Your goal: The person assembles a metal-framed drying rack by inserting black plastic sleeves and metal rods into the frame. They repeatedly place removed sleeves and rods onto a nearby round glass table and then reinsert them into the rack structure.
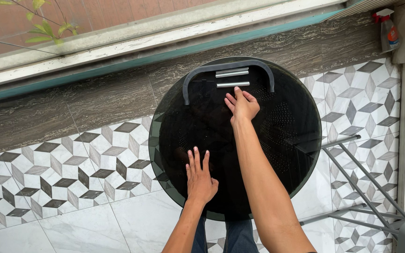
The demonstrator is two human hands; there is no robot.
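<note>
One round dark glass table (277, 154) lies under both hands. One grey U-shaped bar (228, 68) arches just beyond the right hand (243, 106), and three short metal tubes (232, 85) lie inside it — the nearest just past the fingertips. The right hand is open, flat. The left hand (199, 178) is open too, fingers spread, near the table's closer edge — bare glass between the hands.

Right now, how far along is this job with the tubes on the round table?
Done: a grey U-shaped tube and three short metal tubes lie laid out at the far edge of the dark round table. In hand: nothing is gripped; the right hand reaches toward the nearest short tube, the left hand rests flat on the table. Left: no pieces are joined.
</note>
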